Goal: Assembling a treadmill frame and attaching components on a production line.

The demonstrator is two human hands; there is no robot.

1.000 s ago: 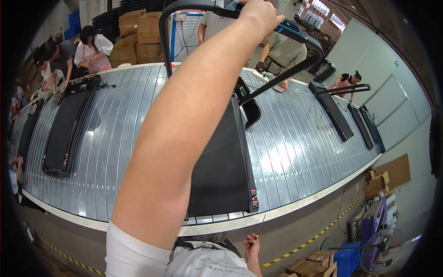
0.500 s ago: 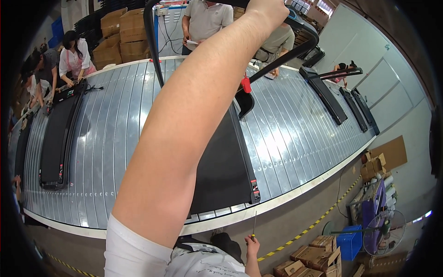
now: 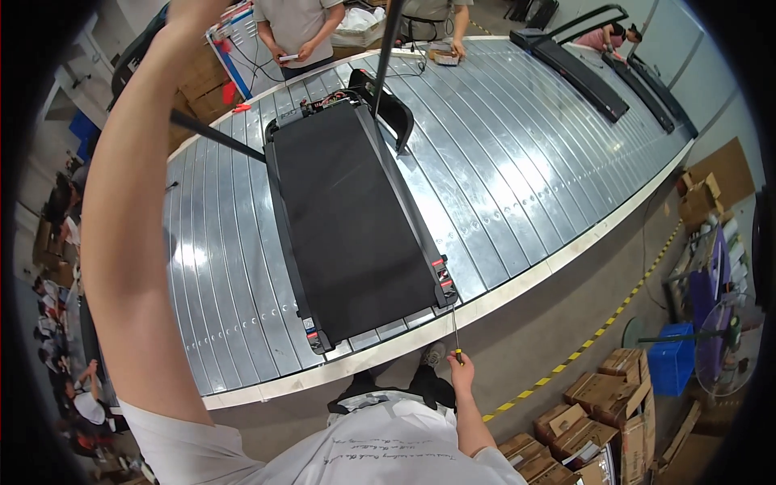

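Left arm runs up the left side of the view; left hand (image 3: 190, 10) is at the top edge, mostly cut off, so can't tell how its fingers are set or what they grip. Right beside it a black tubular treadmill handrail (image 3: 217, 137) slants down toward the deck's front left corner.

Right hand (image 3: 463, 373) hangs low by the hip, fingers closed round the yellow-tipped handle of a long thin screwdriver (image 3: 455, 331); shaft points up, tip just near the deck's rear right corner.

Black flat treadmill deck w/ dark running belt (image 3: 347, 218) lies on the ribbed silver metal conveyor worktop (image 3: 517, 162), rear end at the worktop's near edge, front end away from the wearer. Red and white labels on the rear end caps. A black curved cover piece (image 3: 394, 113) sits at the front right, touching the deck.

Across the worktop, a person in a grey shirt (image 3: 297, 24) stands holding a small device. Further black treadmills (image 3: 578, 69) lie far right on the worktop. Brown cardboard boxes (image 3: 598, 412) stacked on the floor lower right, blue plastic crate (image 3: 671, 360) near them, yellow-black floor tape (image 3: 598, 335) alongside.
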